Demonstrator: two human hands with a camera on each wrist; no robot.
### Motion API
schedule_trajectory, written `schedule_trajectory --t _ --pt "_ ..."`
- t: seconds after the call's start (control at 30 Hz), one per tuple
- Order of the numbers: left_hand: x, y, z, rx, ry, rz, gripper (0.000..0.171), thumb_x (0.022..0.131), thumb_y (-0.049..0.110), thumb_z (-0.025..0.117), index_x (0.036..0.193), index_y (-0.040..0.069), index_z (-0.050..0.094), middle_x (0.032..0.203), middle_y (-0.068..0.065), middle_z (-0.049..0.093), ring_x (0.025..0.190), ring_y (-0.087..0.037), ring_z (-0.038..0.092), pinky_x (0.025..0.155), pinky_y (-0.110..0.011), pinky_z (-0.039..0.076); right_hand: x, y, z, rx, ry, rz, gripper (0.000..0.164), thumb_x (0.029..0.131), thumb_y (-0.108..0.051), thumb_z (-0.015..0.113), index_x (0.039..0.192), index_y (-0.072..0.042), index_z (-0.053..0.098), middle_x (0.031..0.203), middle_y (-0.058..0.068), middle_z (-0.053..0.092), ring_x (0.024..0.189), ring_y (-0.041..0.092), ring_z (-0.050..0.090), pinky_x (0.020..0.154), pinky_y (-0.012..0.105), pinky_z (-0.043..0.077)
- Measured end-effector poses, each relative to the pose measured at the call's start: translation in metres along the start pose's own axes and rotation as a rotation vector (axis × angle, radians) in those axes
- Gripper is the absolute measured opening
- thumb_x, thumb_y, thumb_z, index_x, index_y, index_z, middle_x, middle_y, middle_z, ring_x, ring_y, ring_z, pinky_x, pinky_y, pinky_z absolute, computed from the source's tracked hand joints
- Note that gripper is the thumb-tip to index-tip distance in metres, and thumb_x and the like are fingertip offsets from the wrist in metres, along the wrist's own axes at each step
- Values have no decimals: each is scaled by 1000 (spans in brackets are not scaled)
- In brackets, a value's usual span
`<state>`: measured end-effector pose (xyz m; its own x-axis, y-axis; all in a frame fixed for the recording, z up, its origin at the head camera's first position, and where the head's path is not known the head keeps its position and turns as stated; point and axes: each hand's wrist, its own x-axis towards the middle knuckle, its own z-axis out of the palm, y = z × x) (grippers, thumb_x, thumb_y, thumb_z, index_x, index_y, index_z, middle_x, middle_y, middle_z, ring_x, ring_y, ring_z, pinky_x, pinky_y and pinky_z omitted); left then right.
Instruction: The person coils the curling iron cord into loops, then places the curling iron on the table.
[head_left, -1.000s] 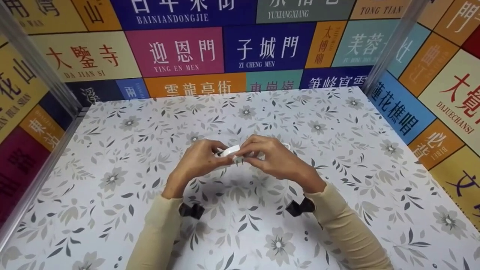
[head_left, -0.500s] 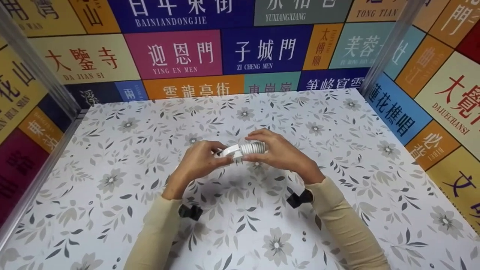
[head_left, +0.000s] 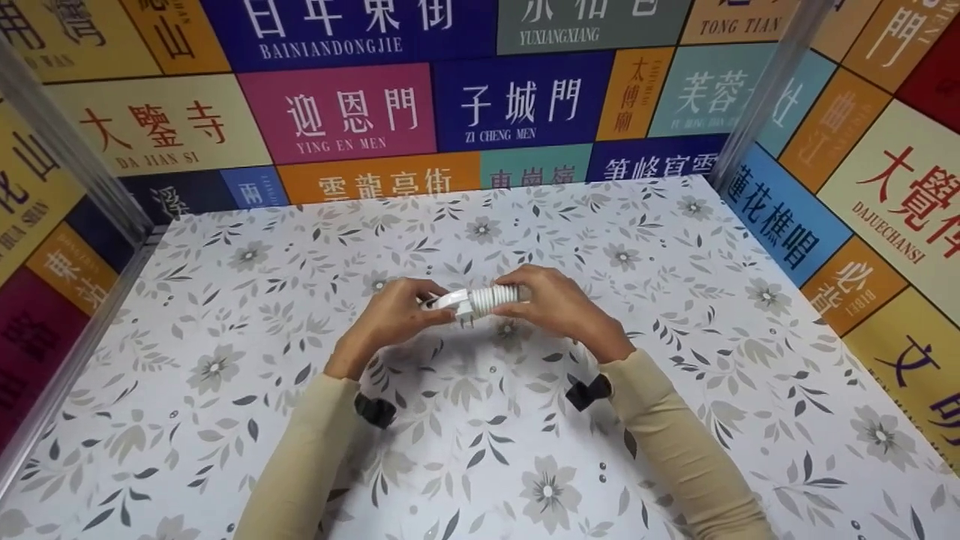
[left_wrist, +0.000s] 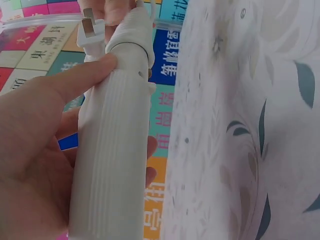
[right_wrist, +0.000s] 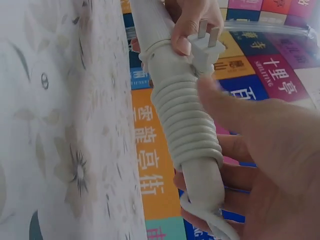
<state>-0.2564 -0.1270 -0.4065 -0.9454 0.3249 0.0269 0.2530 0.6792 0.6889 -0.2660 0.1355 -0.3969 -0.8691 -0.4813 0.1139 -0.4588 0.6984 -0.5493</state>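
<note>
A long white stick-shaped electric appliance [head_left: 450, 301] is held above the table between both hands. My left hand [head_left: 394, 311] grips its ribbed body [left_wrist: 112, 160], thumb along the top. White power cord [right_wrist: 187, 117] is wound in several tight coils round the narrower end. The two-pin plug [right_wrist: 206, 47] sticks out beside the coils, near the left thumb in the right wrist view. My right hand [head_left: 555, 300] curls round the coiled end, with its thumb at the coils near the plug. A stretch of cord [right_wrist: 215, 222] leaves the tip of that end.
The table [head_left: 300, 450] wears a white cover with grey flowers and leaves. Behind it stands a wall [head_left: 360, 112] of coloured panels with Chinese lettering, with similar panels at both sides. Small black wrist cameras [head_left: 375, 410] sit at the sleeve cuffs.
My right hand, which covered the coils a second ago, has shifted right along the appliance, so the wound cord shows. The left hand keeps its grip.
</note>
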Motion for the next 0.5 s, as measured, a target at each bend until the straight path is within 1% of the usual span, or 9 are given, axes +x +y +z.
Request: schedule_trajectory --t 0.07,0.17,0.33,0.5 --pt "4 -5 -1 -3 -11 -1 31 84 31 79 110 16 76 104 -4 75 90 -19 65 82 -35 50 1 6 0 -7 24 8 46 87 -29 78 127 -9 68 125 13 69 114 31 65 101 48 49" --pt "10 -11 -1 -13 -30 -18 32 84 30 79 112 14 75 105 -5 75 92 -19 65 83 -35 50 3 15 0 21 38 28 43 86 -23 79 125 -8 69 123 14 69 110 31 66 98 47 50" --pt "18 -16 1 -10 -61 -39 34 85 30 78 115 14 74 107 -6 74 92 -20 66 83 -34 50 6 26 3 63 32 47 41 86 -20 79 122 -5 70 120 15 71 108 31 67 98 46 51" --pt "28 -18 5 -7 -73 -31 32 85 26 77 114 13 74 106 -8 73 90 -21 65 82 -34 50 8 34 6 106 67 39 39 85 -15 79 120 -1 70 118 18 71 108 34 67 97 46 52"
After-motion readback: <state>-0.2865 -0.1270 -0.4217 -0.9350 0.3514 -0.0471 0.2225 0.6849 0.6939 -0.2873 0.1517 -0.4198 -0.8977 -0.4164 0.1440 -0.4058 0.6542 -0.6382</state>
